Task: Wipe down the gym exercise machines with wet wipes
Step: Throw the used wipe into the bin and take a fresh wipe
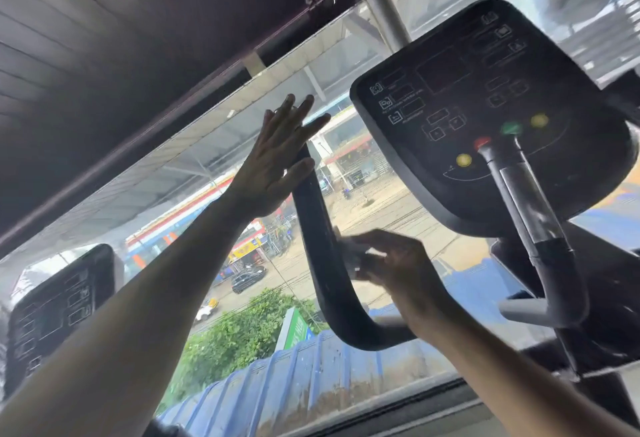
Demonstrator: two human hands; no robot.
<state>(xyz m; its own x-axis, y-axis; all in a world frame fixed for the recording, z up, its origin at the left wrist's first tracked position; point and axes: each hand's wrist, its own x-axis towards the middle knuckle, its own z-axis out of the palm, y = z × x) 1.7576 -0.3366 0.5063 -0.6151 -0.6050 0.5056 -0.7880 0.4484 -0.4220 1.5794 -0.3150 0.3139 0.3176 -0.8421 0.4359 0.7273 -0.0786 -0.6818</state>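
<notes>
A black curved handlebar of the exercise machine rises in the middle, in front of the window. My left hand is flat with its fingers straight, and its palm lies against the bar's top end. Lower down, my right hand is blurred. Its fingers curl round a small greyish wad, seemingly a wet wipe, pressed on the right side of the bar. The machine's black console, with coloured buttons, stands to the right.
A second black handlebar runs down from below the console to a grey crossbar. Another machine's console stands at the lower left. A large window lies straight ahead, with a dark ceiling beam above.
</notes>
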